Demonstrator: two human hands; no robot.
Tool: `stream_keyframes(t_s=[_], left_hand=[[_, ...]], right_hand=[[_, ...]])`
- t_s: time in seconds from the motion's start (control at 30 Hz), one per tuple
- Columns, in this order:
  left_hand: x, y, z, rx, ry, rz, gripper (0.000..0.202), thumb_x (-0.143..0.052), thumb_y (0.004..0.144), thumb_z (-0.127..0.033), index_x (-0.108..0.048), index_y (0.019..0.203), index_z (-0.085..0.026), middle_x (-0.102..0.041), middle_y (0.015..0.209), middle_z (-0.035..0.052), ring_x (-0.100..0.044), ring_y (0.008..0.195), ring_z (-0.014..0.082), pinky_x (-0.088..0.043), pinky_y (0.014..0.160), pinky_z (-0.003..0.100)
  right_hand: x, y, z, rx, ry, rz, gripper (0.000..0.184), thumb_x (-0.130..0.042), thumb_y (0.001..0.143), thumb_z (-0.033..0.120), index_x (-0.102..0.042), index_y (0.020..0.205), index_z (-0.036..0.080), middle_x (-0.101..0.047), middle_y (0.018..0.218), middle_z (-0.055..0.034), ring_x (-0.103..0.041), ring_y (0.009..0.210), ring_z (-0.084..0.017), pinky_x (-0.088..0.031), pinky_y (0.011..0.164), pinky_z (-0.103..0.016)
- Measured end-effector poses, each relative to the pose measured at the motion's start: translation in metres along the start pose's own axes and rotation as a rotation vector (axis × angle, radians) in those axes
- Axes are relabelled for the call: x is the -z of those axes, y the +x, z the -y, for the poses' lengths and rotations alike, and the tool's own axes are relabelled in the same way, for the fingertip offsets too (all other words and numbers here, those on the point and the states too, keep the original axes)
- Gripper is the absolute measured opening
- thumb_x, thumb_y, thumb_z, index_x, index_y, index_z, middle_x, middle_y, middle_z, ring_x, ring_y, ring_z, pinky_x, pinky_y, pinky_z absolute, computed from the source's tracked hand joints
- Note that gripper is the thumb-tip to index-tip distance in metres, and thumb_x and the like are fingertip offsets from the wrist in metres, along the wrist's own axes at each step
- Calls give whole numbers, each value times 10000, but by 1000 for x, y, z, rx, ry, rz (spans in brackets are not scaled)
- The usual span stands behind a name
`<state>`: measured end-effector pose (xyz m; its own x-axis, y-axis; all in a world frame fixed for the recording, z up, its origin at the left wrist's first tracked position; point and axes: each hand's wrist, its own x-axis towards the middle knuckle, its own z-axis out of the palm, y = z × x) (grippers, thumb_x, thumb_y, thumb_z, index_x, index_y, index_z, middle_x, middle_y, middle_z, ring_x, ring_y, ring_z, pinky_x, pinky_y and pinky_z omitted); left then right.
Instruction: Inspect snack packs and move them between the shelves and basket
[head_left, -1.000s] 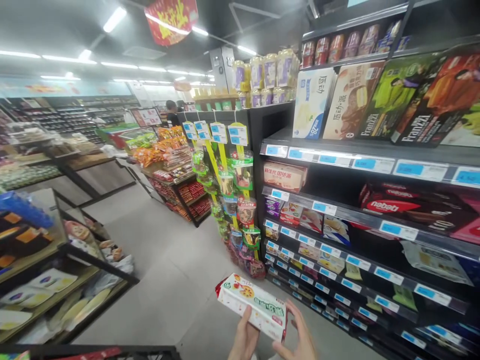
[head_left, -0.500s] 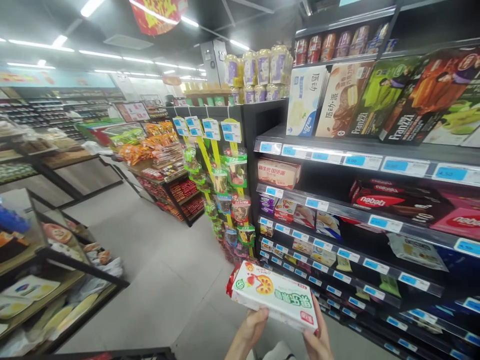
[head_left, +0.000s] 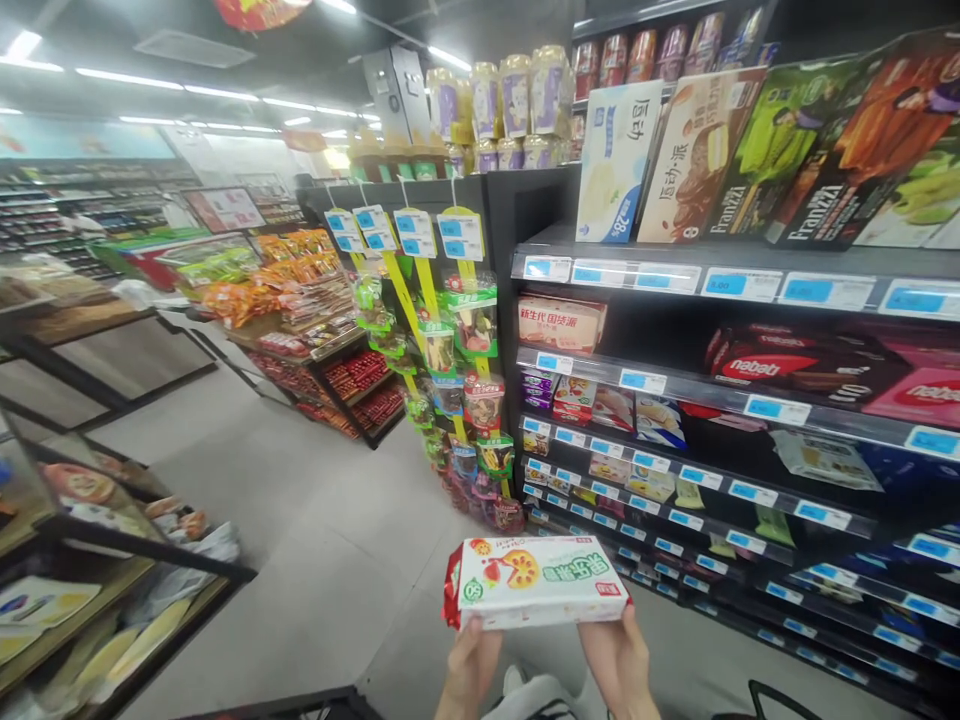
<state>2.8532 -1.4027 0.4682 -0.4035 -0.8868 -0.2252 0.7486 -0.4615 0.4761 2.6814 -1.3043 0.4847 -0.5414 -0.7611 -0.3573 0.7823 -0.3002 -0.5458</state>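
Observation:
Low in the head view, a white pack of cookies (head_left: 536, 585) with red ends lies almost level between both hands. Its top face carries green lettering and pictures of round cookies with fruit filling, and the lettering is upside down to me. My left hand (head_left: 474, 660) grips the near left corner, thumb against the side. My right hand (head_left: 616, 655) holds the near right corner, its thumb at the red end. The other fingers of both hands are partly hidden beneath the pack.
A black shelf unit (head_left: 637, 378) with snack boxes and blue price tags rises on the right. Hanging snack bags (head_left: 472, 320) line its end. Bread racks (head_left: 135, 560) stand on the left, with grey floor (head_left: 322, 540) between. A black basket-like rim (head_left: 300, 705) shows at the bottom.
The pack has turned from a slant to nearly level, and my left hand has slid left toward its end. My view has shifted slightly right and down.

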Motion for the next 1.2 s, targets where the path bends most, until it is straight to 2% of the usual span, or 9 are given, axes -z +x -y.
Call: stream_keyframes(t_s=[0.13,0.23,0.3,0.43,0.63,0.83,1.07,1.13,1.2], left_hand=[[20,-14,-24,-44,49,-183,727,-846,630,-459,-673,1317,-298,-596,1442,109,-454,1394,445,-380,1149,619],[20,-25,-36,-33,109,-273,778,-891,522,-475,-711,1255,-286,-620,1410,118,-470,1372,463,-421,1114,618],[16,-28,-38,-58,122,-294,803,-898,485,-503,-717,1240,-299,-628,1402,108,-465,1375,462,-434,1104,612],[1,-22,-40,-95,132,-203,832,-887,489,-584,-699,1262,-340,-609,1430,77,-410,1419,450,-443,1104,601],[-17,-8,-35,23,186,-25,944,-874,474,-657,-657,1330,-324,-541,1497,89,-361,1440,475,-433,1107,620],[-25,-6,-17,39,159,-42,971,-835,453,-745,-674,1307,-312,-529,1505,95,-316,1461,482,-398,1126,635],[-37,-1,-20,10,167,3,991,-795,504,-790,-648,1343,-285,-525,1506,116,-330,1460,468,-369,1157,612],[-38,-2,-16,10,163,-16,971,-767,548,-802,-636,1354,-277,-522,1508,121,-340,1459,455,-380,1154,599],[-37,-6,-11,28,176,-21,972,-791,547,-776,-617,1368,-286,-527,1500,122,-360,1452,445,-393,1143,589]], right_hand=[[-14,-2,-20,-45,35,21,693,-828,596,680,-754,1145,264,-725,1230,-104,-615,1241,-358,-302,1196,-601],[-26,-3,-20,-33,42,52,852,-821,589,700,-658,1321,296,-667,1341,-93,-531,1349,-351,-299,1199,-593],[-33,-4,-18,-16,35,80,875,-792,632,704,-599,1391,314,-613,1416,-92,-480,1397,-351,-301,1189,-611],[-39,-9,-11,52,30,88,865,-753,691,696,-537,1447,333,-541,1494,-84,-430,1436,-343,-268,1198,-622],[-27,-22,3,109,56,30,924,-786,648,697,-520,1459,342,-529,1506,-65,-412,1451,-325,-200,1241,-591],[-23,-24,14,135,65,-30,932,-802,624,698,-529,1448,358,-521,1514,-53,-391,1465,-331,-186,1242,-605],[-25,-26,13,153,8,23,952,-778,630,741,-518,1457,349,-513,1521,-61,-370,1480,-312,-175,1252,-590],[-26,-24,13,170,-15,53,1011,-808,570,754,-530,1448,337,-524,1510,-74,-383,1469,-328,-198,1244,-596],[-25,-19,13,166,-45,16,1040,-883,492,687,-570,1411,315,-559,1475,-89,-421,1439,-355,-224,1232,-607]])
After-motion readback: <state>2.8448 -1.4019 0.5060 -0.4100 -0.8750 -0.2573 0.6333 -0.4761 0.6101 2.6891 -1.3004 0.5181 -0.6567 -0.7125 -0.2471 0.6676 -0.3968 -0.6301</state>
